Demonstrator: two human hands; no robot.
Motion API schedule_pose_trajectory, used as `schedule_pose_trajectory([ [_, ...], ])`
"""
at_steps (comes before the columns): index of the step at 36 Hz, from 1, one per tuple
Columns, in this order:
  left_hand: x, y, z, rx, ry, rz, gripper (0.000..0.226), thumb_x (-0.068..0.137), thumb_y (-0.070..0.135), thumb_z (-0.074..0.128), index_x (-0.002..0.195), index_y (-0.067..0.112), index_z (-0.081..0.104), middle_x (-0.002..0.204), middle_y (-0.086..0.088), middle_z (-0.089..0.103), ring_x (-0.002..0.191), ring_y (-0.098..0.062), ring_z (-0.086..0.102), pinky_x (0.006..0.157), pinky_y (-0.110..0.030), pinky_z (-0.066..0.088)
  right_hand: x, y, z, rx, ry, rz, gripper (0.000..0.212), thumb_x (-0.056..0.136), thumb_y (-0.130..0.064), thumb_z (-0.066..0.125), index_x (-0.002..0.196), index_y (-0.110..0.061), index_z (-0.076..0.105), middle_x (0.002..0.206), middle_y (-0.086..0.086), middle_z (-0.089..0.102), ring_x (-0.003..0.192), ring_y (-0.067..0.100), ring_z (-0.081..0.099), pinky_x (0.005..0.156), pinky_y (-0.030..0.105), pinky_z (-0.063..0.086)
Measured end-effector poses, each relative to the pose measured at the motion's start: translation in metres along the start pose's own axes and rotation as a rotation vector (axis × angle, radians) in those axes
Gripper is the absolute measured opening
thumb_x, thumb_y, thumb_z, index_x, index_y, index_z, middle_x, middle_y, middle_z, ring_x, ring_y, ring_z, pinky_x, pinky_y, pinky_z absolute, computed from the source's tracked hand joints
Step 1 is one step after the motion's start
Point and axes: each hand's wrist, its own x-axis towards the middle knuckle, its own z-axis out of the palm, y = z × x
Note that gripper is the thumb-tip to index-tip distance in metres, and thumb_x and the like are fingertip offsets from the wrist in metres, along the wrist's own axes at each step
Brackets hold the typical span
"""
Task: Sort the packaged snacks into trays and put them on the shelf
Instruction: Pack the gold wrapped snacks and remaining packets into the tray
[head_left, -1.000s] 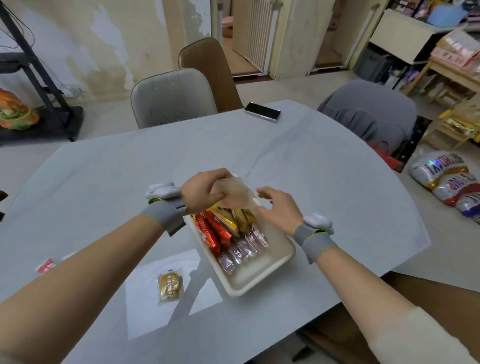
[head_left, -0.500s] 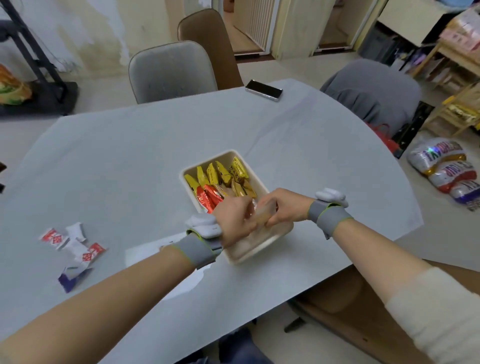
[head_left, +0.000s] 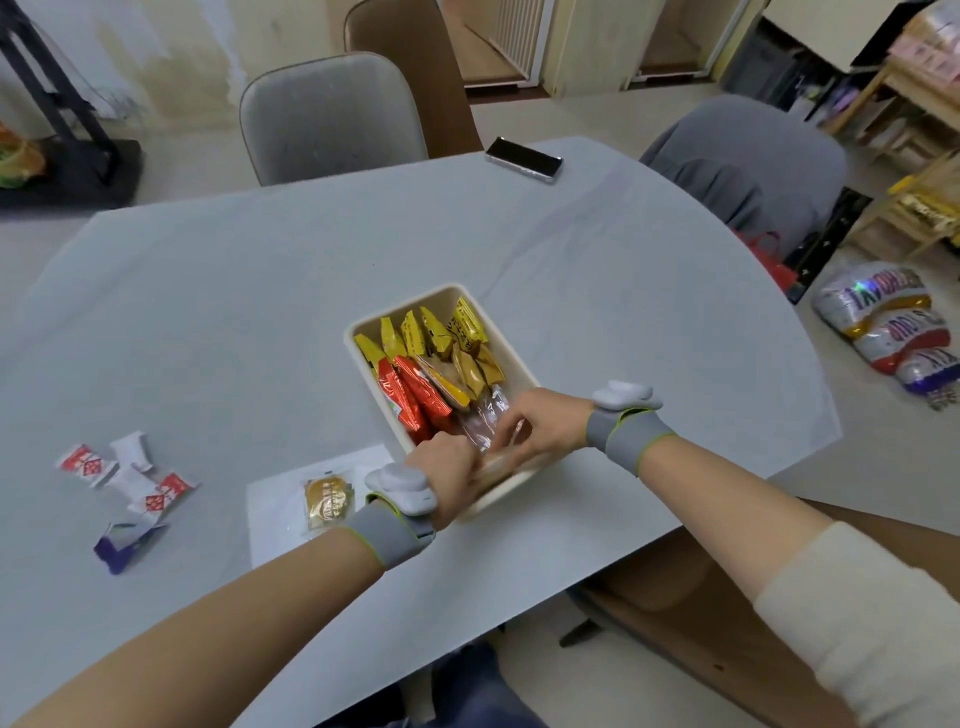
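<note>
Shifted since half a second ago: both hands slightly lower at near end of tray (head_left: 358, 332), clear packet (head_left: 506, 457) pressed further in.
Clear packet: pinched between left hand (head_left: 451, 470) and right hand (head_left: 540, 423), fingers curled on it; probably two-handed to wedge it into the last gap.
Tray contents: yellow packets (head_left: 431, 332) far end, red packets (head_left: 415, 397) middle, clear-wrapped ones nearest.
Outside, on table (head_left: 234, 291): round pastry packet (head_left: 326, 500), red-and-white packets (head_left: 124, 475), phone (head_left: 523, 159).

A home dining room: a pale table (head_left: 311, 270) with 3 upholstered chairs (head_left: 327, 117), peeling walls, an open doorway and cluttered wooden shelves (head_left: 919, 130).
</note>
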Motion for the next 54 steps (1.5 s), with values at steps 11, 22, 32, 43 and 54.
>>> schedule_pose_trajectory([
  [11,-0.004,0.006,-0.004,0.151,-0.127,-0.018,0.019,0.084,0.019,0.056,0.098,0.013,0.068,0.102,-0.01,0.066,0.095,-0.033,0.064,0.069,-0.03,0.045,0.008,0.001,0.029,-0.086,0.073,0.053,0.028,0.081,-0.029,0.075,0.103,-0.012,0.075,0.092,0.008,0.071,0.084,0.016,0.062,0.07,0.02,0.043],
  [22,-0.018,-0.057,-0.111,-0.382,0.105,0.122,0.01,0.087,0.018,0.064,0.089,0.015,0.074,0.072,0.007,0.07,0.059,0.003,0.062,0.062,-0.012,0.049,0.013,-0.058,-0.028,-0.047,0.555,-0.029,0.016,0.086,-0.019,0.061,0.077,-0.014,0.073,0.072,-0.001,0.068,0.071,0.017,0.06,0.075,0.035,0.051],
  [32,-0.056,-0.181,-0.11,-0.276,0.161,-0.301,0.016,0.086,0.015,0.057,0.085,0.012,0.072,0.08,0.001,0.072,0.073,-0.015,0.068,0.078,-0.029,0.055,0.09,-0.188,0.008,-0.334,0.322,-0.228,0.018,0.086,-0.021,0.058,0.098,-0.015,0.07,0.103,0.005,0.068,0.098,0.025,0.061,0.078,0.03,0.048],
  [43,-0.1,-0.232,-0.045,-0.238,0.059,-0.472,0.023,0.088,0.02,0.053,0.101,0.014,0.072,0.102,-0.005,0.071,0.092,-0.023,0.065,0.08,-0.027,0.051,0.147,-0.181,0.102,-0.634,-0.227,-0.086,0.058,0.081,-0.034,0.068,0.13,-0.015,0.045,0.129,0.009,0.044,0.112,0.032,0.056,0.08,0.032,0.044],
  [54,-0.131,-0.308,-0.025,-0.415,0.142,-0.593,0.019,0.088,0.018,0.057,0.096,0.012,0.073,0.099,-0.005,0.07,0.093,-0.023,0.063,0.076,-0.025,0.044,0.172,-0.178,0.125,-0.733,-0.288,-0.013,0.025,0.076,-0.044,0.068,0.078,-0.029,0.049,0.116,-0.001,0.056,0.107,0.022,0.056,0.082,0.031,0.047],
])
